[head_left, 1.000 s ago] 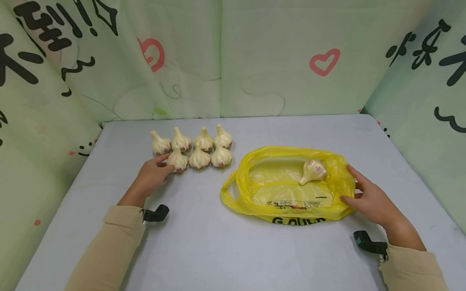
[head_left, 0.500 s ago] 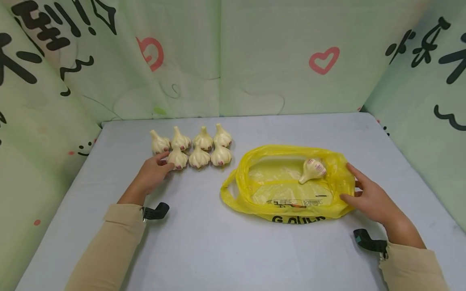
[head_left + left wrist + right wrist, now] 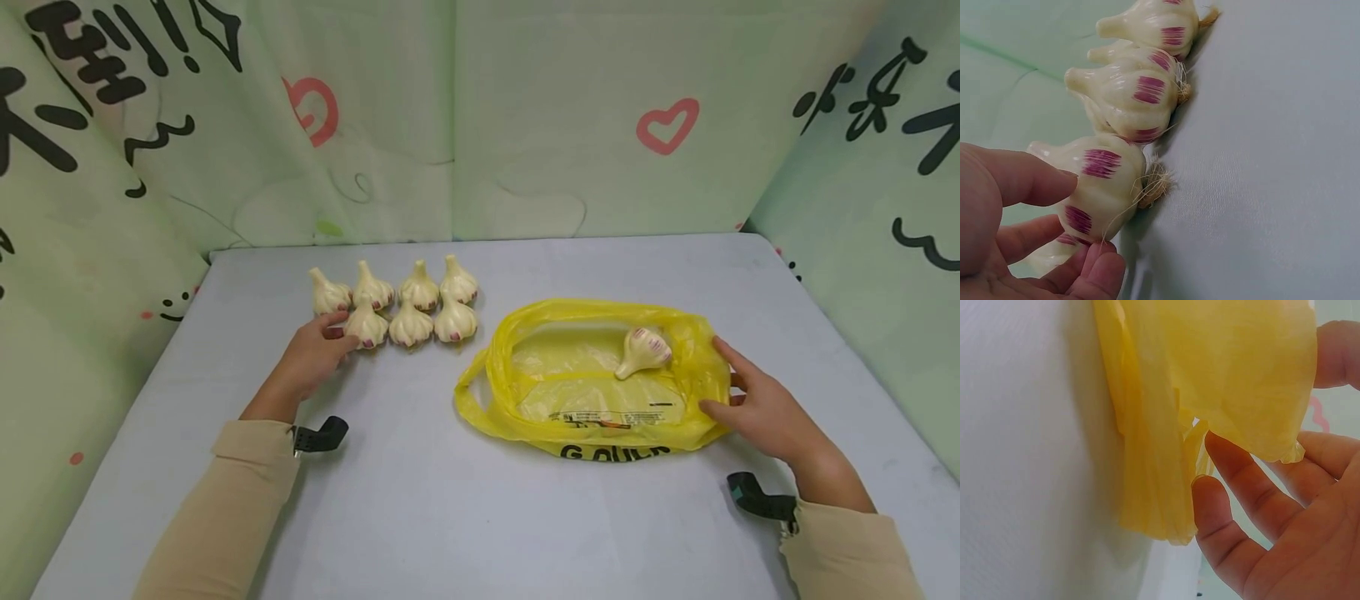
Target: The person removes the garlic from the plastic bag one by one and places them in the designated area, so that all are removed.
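On the left of the table several white garlic bulbs stand in two close rows. My left hand pinches the front-left garlic bulb between thumb and fingers. In the left wrist view that bulb shows purple streaks and tan root hairs, with its stem partly behind the thumb. Right of the rows lies a yellow plastic bag, its wide mouth facing up. One garlic bulb rests inside it, stem toward the lower left. My right hand holds the bag's right side, fingers curled against the thin plastic.
A white cloth covers the table. Green printed curtains rise behind it and on both sides. The bag's handle loop reaches left toward the garlic rows. Each wrist wears a black camera mount, such as the left one.
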Available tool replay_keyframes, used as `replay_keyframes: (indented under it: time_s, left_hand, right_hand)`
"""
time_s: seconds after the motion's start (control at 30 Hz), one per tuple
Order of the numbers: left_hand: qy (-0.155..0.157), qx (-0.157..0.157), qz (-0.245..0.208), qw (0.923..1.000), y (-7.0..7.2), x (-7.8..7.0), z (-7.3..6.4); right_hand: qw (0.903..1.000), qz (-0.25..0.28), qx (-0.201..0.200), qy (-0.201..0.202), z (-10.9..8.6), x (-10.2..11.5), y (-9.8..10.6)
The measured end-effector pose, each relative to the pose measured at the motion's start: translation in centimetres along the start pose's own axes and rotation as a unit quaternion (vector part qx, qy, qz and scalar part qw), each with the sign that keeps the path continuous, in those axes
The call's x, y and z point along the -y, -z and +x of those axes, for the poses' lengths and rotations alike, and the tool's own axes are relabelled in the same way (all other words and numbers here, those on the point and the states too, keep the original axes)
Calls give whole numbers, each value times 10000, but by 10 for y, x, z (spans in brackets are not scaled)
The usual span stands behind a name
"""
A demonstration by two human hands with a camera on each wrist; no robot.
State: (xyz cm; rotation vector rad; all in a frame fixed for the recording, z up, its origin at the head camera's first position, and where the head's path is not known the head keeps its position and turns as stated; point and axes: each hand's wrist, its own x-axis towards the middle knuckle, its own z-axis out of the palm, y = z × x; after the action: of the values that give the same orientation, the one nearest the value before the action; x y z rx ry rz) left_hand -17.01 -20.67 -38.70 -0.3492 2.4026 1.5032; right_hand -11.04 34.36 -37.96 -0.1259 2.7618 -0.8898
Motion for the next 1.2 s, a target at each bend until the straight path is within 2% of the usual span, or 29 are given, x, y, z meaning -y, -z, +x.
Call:
replay_keyframes:
  time_s: [0.3,1.0,1.2]
  left_hand:
    - [-74,-87,-79,9999,-2,1,1]
    - [-336,-476,204,9981,0,0,-6]
    - [-236,-536,325,9978,-3,0,-3]
  right_hand:
    - [10000,4,-6,10,-1,1,1]
    - [10000,12,-34,34,0,-1,0]
    - [10000,31,-24,30,0,-2,0]
